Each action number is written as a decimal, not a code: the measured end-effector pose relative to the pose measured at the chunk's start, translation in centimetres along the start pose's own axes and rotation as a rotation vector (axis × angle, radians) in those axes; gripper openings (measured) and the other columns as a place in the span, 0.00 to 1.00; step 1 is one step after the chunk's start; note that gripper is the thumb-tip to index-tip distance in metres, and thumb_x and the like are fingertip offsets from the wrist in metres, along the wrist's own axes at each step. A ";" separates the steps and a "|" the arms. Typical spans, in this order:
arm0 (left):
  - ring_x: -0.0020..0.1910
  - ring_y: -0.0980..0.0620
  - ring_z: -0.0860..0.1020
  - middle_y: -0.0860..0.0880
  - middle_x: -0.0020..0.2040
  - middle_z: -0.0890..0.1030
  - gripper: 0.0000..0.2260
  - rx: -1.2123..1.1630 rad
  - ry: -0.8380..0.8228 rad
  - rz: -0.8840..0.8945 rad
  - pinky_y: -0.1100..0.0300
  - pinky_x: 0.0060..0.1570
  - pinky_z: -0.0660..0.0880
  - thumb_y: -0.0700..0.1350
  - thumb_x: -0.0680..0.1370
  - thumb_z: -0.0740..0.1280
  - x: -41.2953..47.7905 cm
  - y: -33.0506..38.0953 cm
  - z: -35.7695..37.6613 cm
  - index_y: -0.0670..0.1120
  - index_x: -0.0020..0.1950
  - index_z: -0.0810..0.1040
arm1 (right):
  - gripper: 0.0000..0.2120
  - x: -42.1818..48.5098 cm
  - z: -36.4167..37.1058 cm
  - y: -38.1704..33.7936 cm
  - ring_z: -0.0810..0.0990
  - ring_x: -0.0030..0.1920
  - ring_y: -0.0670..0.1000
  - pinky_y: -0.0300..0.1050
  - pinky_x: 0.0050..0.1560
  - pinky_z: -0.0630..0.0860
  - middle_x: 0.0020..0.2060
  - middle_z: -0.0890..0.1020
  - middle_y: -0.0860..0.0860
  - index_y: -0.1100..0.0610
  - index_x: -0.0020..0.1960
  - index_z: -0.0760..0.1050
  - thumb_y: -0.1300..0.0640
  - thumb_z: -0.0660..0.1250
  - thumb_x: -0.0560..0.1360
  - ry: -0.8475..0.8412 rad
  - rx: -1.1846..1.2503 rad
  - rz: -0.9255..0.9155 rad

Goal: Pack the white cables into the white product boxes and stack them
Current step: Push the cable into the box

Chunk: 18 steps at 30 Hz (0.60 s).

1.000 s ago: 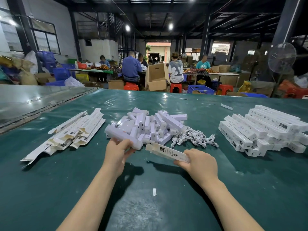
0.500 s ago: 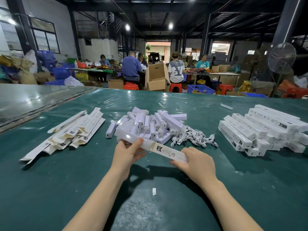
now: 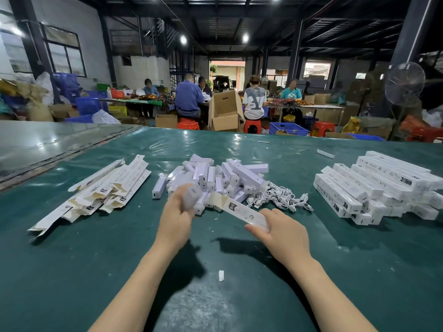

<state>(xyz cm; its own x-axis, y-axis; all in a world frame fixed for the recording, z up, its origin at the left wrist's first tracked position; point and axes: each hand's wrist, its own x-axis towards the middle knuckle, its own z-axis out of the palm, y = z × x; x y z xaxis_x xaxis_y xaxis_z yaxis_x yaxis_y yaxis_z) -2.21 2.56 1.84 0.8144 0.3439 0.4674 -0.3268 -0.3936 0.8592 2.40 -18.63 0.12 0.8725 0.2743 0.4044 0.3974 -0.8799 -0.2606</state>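
The right hand (image 3: 284, 232) holds the white product box (image 3: 239, 208) between thumb and curled fingers, while the left hand (image 3: 176, 215) has its fingers curled round a blurred white piece (image 3: 191, 195) beside the box's far end.

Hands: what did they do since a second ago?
The left hand carried its white piece rightward, from beside the middle pile up to the open end of the white box; it is blurred now, so I cannot tell if it went in. The right hand kept gripping the box. The flat boxes, loose cables and packed stack stayed put.
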 end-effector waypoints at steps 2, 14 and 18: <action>0.48 0.50 0.65 0.57 0.43 0.68 0.22 0.355 -0.118 0.144 0.54 0.52 0.66 0.38 0.68 0.54 -0.2 -0.7 -0.1 0.52 0.60 0.71 | 0.20 0.0 0.0 0.0 0.76 0.47 0.49 0.43 0.35 0.62 0.39 0.69 0.44 0.45 0.52 0.72 0.32 0.57 0.72 -0.017 -0.015 -0.008; 0.53 0.51 0.62 0.52 0.51 0.67 0.14 0.561 -0.086 -0.076 0.54 0.51 0.60 0.61 0.75 0.58 -0.4 -1.5 0.5 0.52 0.50 0.61 | 0.20 -0.1 0.0 0.2 0.76 0.45 0.47 0.43 0.36 0.63 0.39 0.69 0.43 0.45 0.50 0.73 0.32 0.58 0.70 -0.048 -0.015 -0.041; 0.51 0.52 0.61 0.53 0.48 0.66 0.16 0.613 -0.082 -0.057 0.54 0.51 0.59 0.63 0.72 0.61 -0.5 -1.4 0.8 0.53 0.49 0.63 | 0.21 -0.1 0.1 0.2 0.76 0.44 0.47 0.43 0.35 0.64 0.39 0.70 0.44 0.46 0.49 0.73 0.31 0.57 0.70 -0.059 -0.036 -0.051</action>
<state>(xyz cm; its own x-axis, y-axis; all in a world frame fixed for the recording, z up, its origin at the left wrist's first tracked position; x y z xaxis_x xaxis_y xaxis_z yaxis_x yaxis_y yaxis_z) -1.74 2.25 0.22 0.8646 0.3220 0.3857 0.0337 -0.8031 0.5949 2.46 -18.79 -0.05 0.8671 0.3406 0.3635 0.4321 -0.8773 -0.2089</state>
